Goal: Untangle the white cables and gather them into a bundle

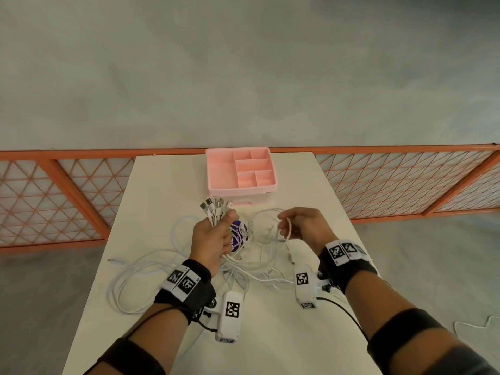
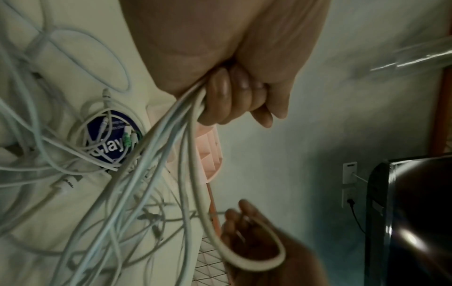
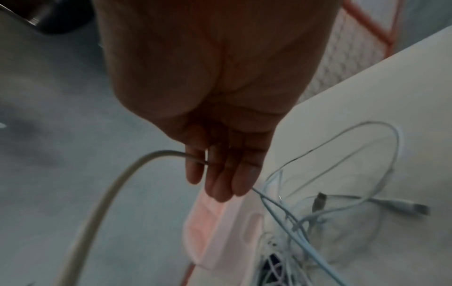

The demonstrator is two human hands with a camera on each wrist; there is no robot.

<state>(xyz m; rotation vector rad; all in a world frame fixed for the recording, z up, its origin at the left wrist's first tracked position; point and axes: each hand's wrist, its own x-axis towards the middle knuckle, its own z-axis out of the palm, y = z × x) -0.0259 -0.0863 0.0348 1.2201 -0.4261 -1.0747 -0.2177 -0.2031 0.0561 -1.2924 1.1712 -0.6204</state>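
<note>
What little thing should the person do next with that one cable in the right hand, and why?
Probably draw that cable clear with the right hand and bring its end to the left hand. The left already grips a bunch of plug ends, while loops still lie tangled on the table.

Black wrist straps (image 1: 189, 285) with checkered tags carry white camera boxes (image 1: 230, 316); black forearm bands (image 1: 400, 330)
</note>
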